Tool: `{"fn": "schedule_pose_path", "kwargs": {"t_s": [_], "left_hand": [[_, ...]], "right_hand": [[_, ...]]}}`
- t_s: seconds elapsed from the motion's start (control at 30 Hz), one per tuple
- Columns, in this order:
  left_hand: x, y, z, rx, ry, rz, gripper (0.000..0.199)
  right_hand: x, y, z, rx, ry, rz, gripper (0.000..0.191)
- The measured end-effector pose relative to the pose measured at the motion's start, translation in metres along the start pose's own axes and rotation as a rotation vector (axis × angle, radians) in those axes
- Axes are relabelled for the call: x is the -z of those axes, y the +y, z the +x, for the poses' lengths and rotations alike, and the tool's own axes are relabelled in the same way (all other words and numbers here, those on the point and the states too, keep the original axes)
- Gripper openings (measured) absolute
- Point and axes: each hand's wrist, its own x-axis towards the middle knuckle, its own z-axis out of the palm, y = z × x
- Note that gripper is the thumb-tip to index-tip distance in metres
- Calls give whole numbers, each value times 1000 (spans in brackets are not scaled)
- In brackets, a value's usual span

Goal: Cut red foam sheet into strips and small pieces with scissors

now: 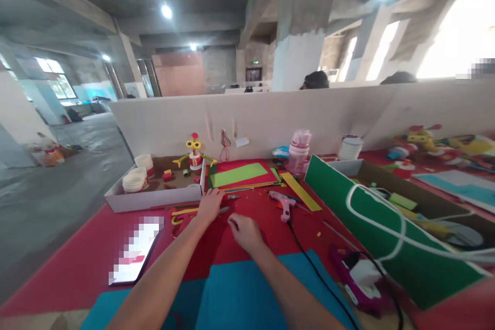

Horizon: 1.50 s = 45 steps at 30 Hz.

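Observation:
My left hand point(210, 206) reaches over the red table cover, beside the front right corner of a shallow white-sided box point(154, 198). Its fingers bend down near a small dark tool point(224, 210); whether they hold anything is hidden. Yellow strips point(185, 212) lie just left of that hand. My right hand point(244, 230) is closed above the red cover, and whatever its fingers may hold is too small to make out. To its right rests a pink glue gun point(285, 203) with a black cord. Blue sheets point(240, 289) lie beneath my forearms.
A phone point(137, 252) lies at the left. Behind are a yellow-eyed figure point(194, 154), green paper point(240, 174) and a pink bottle point(299, 152). At the right, a green-sided box point(348, 216) with a white cable stands beside a purple power strip point(358, 283).

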Motion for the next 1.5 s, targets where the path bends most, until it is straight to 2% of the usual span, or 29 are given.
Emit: {"fn": "schedule_pose_path", "kwargs": {"t_s": [0.07, 0.13, 0.17, 0.23, 0.3, 0.43, 0.5, 0.63, 0.73, 0.87, 0.97, 1.17, 1.23, 1.3, 1.4, 1.5], "left_hand": [[-1, -2, 3, -17, 44, -22, 30], [4, -5, -4, -47, 82, -69, 24], [7, -7, -11, -78, 66, -108, 22], [15, -11, -30, -209, -74, -211, 25], [21, -15, -50, -296, -195, -266, 20], [27, -16, -75, -232, -277, -215, 55], [26, -14, -78, -216, -285, -197, 56], [23, -8, -74, -213, -245, -179, 41], [19, -9, -71, -212, -211, -199, 31], [13, -13, -71, -209, -184, -264, 33], [9, -15, -72, -199, -172, -290, 41], [11, -13, -71, -164, -146, -346, 48], [14, -13, -70, -151, -161, -345, 39], [20, -15, -70, -110, -190, -317, 25], [29, -23, -69, 43, -132, -261, 18], [35, -33, -69, 243, 9, -207, 20]], "right_hand": [[-1, 1, 2, -10, -11, 1, 20], [-1, 1, 3, -29, -14, -1, 20], [0, 2, 4, -43, -13, -4, 20], [1, 3, 6, -75, -18, -15, 20], [4, 4, 6, -99, -33, -22, 20], [9, 3, 6, -72, -39, 16, 19], [10, 3, 5, -46, -39, 33, 19], [10, 2, 5, -27, -66, 37, 17], [9, 1, 5, 48, -71, 49, 20], [11, 0, 3, 174, -119, 23, 53], [12, 1, 2, 167, -157, 7, 59], [10, 2, 3, 128, -144, 2, 67], [12, 0, 3, 133, -113, 10, 66], [16, -4, 2, 150, -25, 32, 59], [23, -8, 0, 165, 113, 81, 33], [24, -6, -1, 167, 70, 61, 29]]}}
